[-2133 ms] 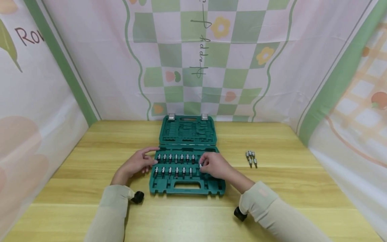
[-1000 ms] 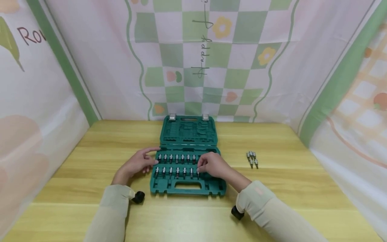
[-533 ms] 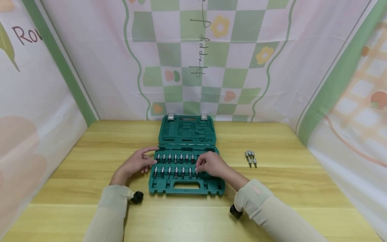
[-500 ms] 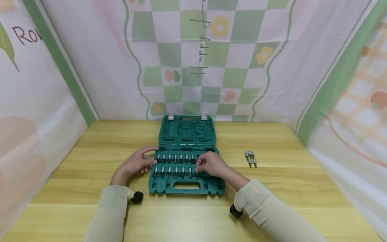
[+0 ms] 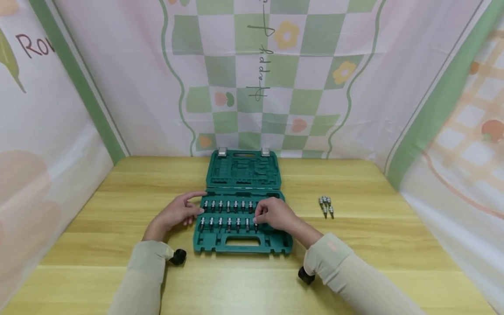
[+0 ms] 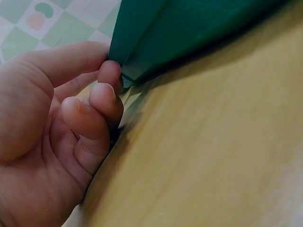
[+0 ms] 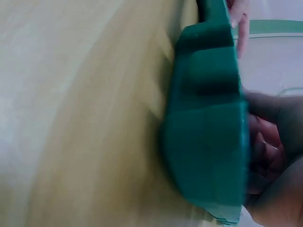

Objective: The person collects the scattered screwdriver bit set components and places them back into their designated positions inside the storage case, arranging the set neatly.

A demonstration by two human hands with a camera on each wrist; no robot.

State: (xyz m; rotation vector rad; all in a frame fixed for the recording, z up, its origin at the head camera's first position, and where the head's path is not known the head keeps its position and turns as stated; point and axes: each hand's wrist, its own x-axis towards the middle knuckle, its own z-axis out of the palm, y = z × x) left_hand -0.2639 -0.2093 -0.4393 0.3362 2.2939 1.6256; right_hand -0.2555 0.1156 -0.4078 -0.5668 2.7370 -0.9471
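A green tool case (image 5: 244, 248) lies open on the table, its lower half holding two rows of bit sockets with silver collars and dark tips. My left hand (image 5: 179, 211) holds the case's left side; in the left wrist view, my thumb (image 6: 71, 59) reaches its wall and the other fingers curl beside it. My right hand (image 5: 277, 214) pinches a bit socket (image 5: 256, 227) at the right end of the front row, with the tip down at its slot. Those fingertips partly cover it. In the right wrist view the case wall hides the socket.
Several loose bit sockets (image 5: 326, 205) lie in a small group on the wooden table (image 5: 366, 245), right of the case. The case lid (image 5: 244, 168) leans back with two metal latches, near the patterned curtain (image 5: 252, 70).
My right hand has shifted slightly left and set the bit socket upright at the right end of the front row, still pinching it. My left hand keeps its place on the case.
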